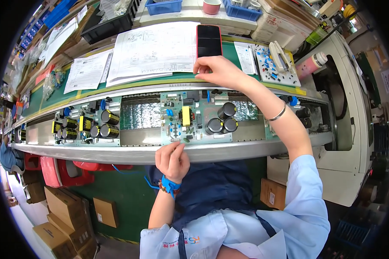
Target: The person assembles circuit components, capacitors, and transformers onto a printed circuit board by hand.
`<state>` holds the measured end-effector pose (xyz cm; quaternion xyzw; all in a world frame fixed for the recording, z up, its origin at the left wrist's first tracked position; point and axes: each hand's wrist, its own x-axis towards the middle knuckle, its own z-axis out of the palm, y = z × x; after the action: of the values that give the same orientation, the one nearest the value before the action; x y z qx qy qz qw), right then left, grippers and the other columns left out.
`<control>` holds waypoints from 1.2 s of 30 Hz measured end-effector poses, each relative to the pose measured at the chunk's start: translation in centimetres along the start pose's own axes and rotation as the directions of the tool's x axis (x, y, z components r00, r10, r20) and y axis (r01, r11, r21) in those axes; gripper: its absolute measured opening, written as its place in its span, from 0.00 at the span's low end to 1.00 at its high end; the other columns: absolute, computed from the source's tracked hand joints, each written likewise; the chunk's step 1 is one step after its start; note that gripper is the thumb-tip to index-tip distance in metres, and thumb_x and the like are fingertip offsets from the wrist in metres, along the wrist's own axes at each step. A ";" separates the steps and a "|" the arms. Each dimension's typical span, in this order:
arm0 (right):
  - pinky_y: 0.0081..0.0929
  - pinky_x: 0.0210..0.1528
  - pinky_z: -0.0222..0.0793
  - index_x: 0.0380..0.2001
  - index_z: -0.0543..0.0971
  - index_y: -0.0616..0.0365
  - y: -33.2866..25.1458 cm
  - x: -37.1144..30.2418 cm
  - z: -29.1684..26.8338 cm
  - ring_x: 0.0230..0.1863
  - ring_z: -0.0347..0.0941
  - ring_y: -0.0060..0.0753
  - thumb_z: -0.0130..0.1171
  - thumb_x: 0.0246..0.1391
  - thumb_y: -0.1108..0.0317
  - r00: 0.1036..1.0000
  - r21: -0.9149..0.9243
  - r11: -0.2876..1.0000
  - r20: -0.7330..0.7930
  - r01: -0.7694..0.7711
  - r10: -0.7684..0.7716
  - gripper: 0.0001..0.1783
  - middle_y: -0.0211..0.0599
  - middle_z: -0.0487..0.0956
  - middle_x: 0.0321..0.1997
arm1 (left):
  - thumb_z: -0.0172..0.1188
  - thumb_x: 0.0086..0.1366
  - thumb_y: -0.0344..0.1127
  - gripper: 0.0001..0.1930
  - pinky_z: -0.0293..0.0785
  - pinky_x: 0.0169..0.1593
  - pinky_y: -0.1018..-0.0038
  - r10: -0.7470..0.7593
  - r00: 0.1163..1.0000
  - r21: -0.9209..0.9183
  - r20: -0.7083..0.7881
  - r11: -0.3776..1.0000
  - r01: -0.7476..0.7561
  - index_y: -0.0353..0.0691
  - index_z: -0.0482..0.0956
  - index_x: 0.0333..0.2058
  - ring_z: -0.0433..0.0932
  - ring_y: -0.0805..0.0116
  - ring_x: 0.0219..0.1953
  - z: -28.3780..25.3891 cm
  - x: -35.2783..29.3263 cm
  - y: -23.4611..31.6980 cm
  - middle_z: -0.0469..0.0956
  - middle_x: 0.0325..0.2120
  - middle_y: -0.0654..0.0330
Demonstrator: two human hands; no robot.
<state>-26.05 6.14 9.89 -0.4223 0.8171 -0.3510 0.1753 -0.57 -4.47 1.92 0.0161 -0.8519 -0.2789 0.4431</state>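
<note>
Along the silver-railed metal conveyor [229, 153], a pale green circuit board [194, 132] crowded with upright parts lies between two bare hands.

It lies flat, parts upward, its long edges along the rails, which probably keeps it level and within reach. At its near edge the left hand [173, 162], wearing a blue fabric wrist strap [170, 186] perhaps against static, has its fingers bunched; whether they touch the board or pinch something cannot be told. Past the far edge the right hand [218, 72] hovers near a red-edged black phone [208, 41], thumb and forefinger drawn close, anything between them indiscernible. White printed sheets [155, 52] lie beyond, likely for easy viewing. The right forearm [285, 123] partly hides another green board [304, 113].
</note>
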 end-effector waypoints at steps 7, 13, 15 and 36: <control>0.36 0.35 0.67 0.29 0.76 0.59 -0.4 1.4 2.5 0.33 0.72 0.41 0.63 0.42 0.69 0.981 -0.290 0.939 0.118 0.185 -0.157 0.10 0.39 0.74 0.26 | 0.54 0.45 0.16 0.15 0.70 0.37 0.69 -0.005 1.000 -0.012 0.004 1.000 0.005 0.38 0.79 0.32 0.73 0.59 0.33 -0.6 0.6 -0.1 0.77 0.32 0.57; 0.37 0.34 0.68 0.25 0.76 0.60 0.3 1.5 2.6 0.32 0.75 0.44 0.58 0.43 0.71 0.970 -0.217 0.945 0.067 0.244 -0.235 0.05 0.41 0.77 0.26 | 0.56 0.42 0.17 0.16 0.72 0.35 0.70 0.002 1.000 0.017 0.002 1.000 -0.002 0.39 0.79 0.32 0.74 0.60 0.32 -0.9 0.7 -0.3 0.77 0.31 0.59; 0.30 0.33 0.69 0.26 0.77 0.61 -0.4 -0.1 0.7 0.30 0.75 0.36 0.57 0.45 0.71 0.989 -0.104 0.983 -0.009 0.148 -0.150 0.05 0.40 0.78 0.26 | 0.55 0.43 0.16 0.15 0.71 0.36 0.70 -0.008 1.000 0.007 0.008 1.000 0.008 0.39 0.79 0.31 0.74 0.60 0.32 -0.9 0.8 -0.3 0.77 0.31 0.58; 0.25 0.39 0.61 0.34 0.69 0.58 -4.4 -13.8 -0.7 0.34 0.63 0.31 0.60 0.47 0.74 0.976 -0.333 0.934 -0.210 -0.127 0.058 0.11 0.31 0.65 0.27 | 0.56 0.45 0.18 0.12 0.69 0.38 0.68 -0.138 0.954 -0.146 0.267 0.973 0.182 0.37 0.78 0.31 0.73 0.58 0.34 -4.3 2.3 0.3 0.77 0.33 0.57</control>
<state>-15.97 15.89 13.39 -0.3706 0.8982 -0.2339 0.0333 1.34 -6.83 5.70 0.0116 -0.8710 -0.3847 0.3053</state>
